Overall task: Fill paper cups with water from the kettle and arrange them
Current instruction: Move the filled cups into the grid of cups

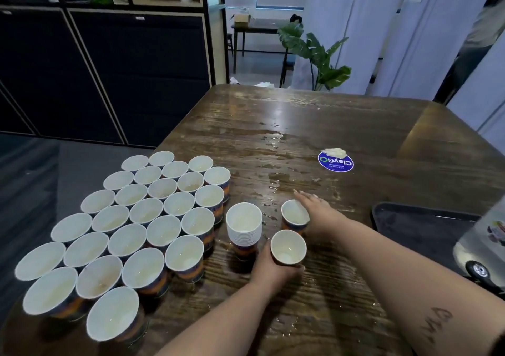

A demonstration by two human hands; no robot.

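Observation:
Several paper cups (pixel 142 230) with white insides and blue-and-orange walls stand packed in rows on the left of the wooden table (pixel 341 126). A nested stack of cups (pixel 244 226) stands just right of them. My left hand (pixel 270 269) grips a single cup (pixel 288 247) from below, beside the stack. My right hand (pixel 317 213) rests against the far side of another cup (pixel 295 215), its fingers stretched out toward the wet patch. The kettle (pixel 481 249) shows as a clear, blurred body at the right edge.
Spilled water (pixel 276 175) spreads across the middle of the table. A round blue sticker (pixel 336 161) lies beyond it. A black tray (pixel 420 227) sits at the right under the kettle. Dark cabinets stand to the left, a plant (pixel 319 55) behind the table.

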